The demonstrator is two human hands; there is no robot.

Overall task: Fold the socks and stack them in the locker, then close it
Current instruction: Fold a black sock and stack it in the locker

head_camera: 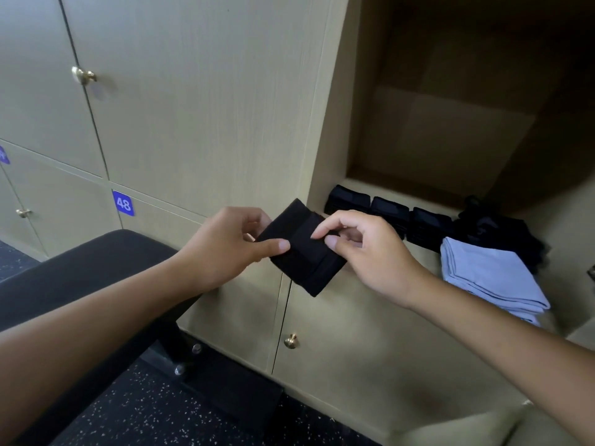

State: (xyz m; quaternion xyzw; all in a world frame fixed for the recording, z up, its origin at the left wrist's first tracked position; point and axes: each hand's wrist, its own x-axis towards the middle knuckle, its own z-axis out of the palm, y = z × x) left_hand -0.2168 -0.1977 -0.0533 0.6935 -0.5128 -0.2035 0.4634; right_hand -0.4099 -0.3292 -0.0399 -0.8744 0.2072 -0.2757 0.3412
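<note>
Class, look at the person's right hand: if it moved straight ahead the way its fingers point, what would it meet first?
The right hand points left, already pinching the folded black sock; just beyond, probably the left hand.

Beige wood-grain cabinet doors [193, 101] filling the wall, fitted with small brass knobs [84, 75] and a blue number plate reading 48 [123, 203]. Below, a dark speckled floor [135, 410]. At left, a black padded bench [96, 262] on a bolted black metal leg [175, 346], close against the doors. Soft, even light, deep shadow at upper right.
</note>
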